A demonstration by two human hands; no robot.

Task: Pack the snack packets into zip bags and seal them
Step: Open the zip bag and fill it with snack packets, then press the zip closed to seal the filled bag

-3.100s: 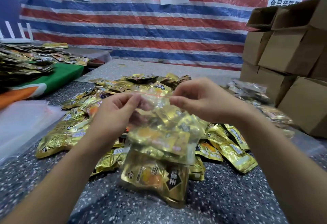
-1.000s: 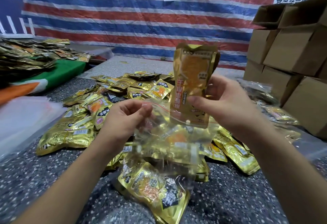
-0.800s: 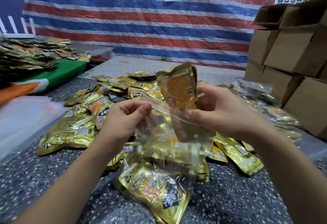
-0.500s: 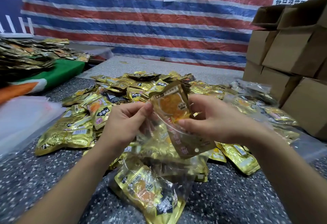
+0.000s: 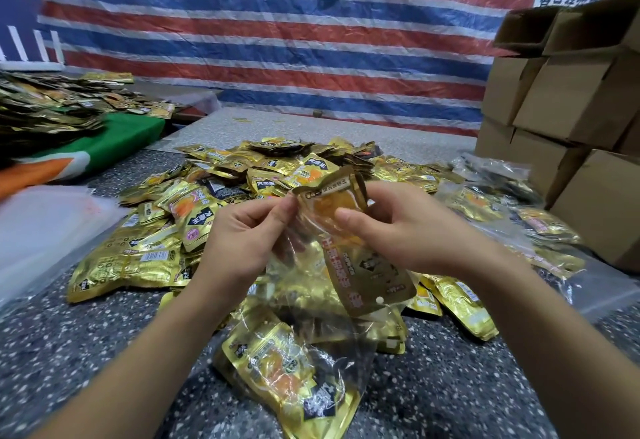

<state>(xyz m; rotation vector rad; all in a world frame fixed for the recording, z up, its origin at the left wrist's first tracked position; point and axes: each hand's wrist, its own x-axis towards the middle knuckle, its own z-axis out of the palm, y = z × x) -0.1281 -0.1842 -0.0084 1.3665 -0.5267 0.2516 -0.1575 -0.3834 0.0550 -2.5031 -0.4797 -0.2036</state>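
Gold packet (image 5: 349,230) between both hands (image 5: 249,241)

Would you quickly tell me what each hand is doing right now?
Left hand: pinching the mouth of the clear zip bag.
Right hand: gripping a gold snack packet, partly inside the bag.
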